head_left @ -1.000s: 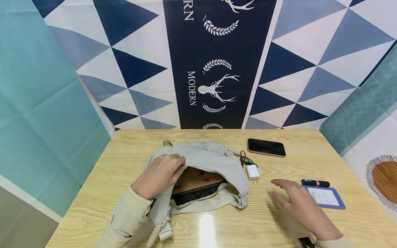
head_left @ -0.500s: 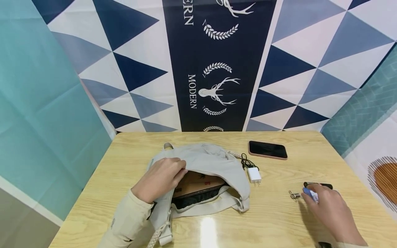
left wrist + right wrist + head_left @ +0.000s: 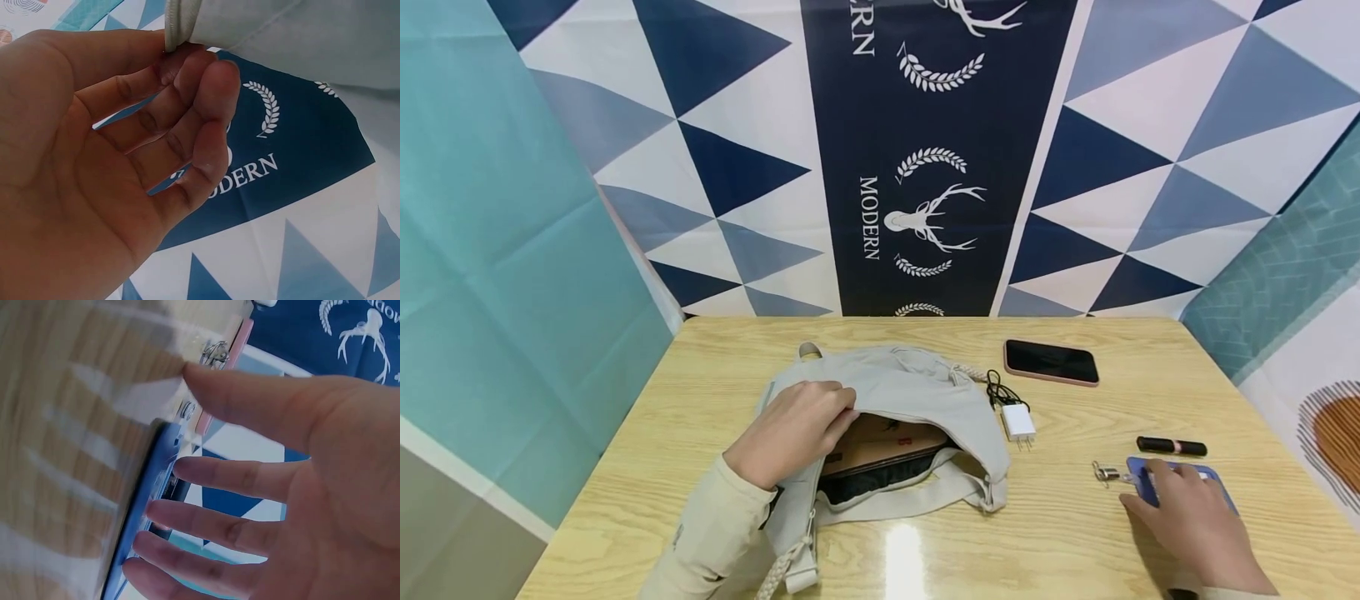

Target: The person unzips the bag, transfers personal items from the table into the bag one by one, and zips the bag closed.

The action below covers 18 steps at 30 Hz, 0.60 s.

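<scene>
The right hand lies flat, fingers spread, on the blue card holder on the bench; it is not lifted yet. The left hand pinches the bag rim, holding it open. A book sits inside. Lipstick, charger and phone wait farther back.

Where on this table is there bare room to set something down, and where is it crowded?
Bare wood lies between the phone and lipstick, and along the near edge between the bag and right hand. Crowded: around the charger beside the bag, and around the blue card holder.
</scene>
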### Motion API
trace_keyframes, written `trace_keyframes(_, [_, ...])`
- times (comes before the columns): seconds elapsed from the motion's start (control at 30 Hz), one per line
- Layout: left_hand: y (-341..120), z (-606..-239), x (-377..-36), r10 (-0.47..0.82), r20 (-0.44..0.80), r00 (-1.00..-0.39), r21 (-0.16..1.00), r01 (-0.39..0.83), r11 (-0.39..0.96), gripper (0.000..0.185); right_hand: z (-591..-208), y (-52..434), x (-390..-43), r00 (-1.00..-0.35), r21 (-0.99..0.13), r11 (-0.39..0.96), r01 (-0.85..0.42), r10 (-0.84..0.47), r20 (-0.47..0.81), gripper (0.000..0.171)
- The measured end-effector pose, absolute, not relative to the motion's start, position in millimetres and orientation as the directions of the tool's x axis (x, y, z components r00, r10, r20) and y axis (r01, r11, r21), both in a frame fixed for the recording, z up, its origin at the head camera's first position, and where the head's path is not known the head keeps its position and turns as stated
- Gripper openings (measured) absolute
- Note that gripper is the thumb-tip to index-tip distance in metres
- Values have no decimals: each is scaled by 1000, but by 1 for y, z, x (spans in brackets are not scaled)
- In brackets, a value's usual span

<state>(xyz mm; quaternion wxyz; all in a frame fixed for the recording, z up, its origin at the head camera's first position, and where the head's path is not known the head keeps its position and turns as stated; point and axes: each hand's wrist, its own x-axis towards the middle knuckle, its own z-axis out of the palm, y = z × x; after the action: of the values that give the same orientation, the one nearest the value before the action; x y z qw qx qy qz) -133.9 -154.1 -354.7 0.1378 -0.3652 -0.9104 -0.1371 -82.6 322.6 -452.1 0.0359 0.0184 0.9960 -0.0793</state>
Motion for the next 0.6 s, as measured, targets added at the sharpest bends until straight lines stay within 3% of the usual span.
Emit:
trace_keyframes(0.17, [-153,-354,-134,627,330,-706,159,696,700,29,-454,310,-82,-999,-145,989,20,15,-36,61])
trace_keyframes(0.37, [-152,-355,-134,621,322,-715,162,688,708,28,-457,300,-84,-996,-139,986,-92,-94,-3,50])
trace_keyframes(0.6, [-151,-354,-133,625,318,-713,149,688,710,25,-454,291,-86,-986,-265,953,-146,-161,-35,30])
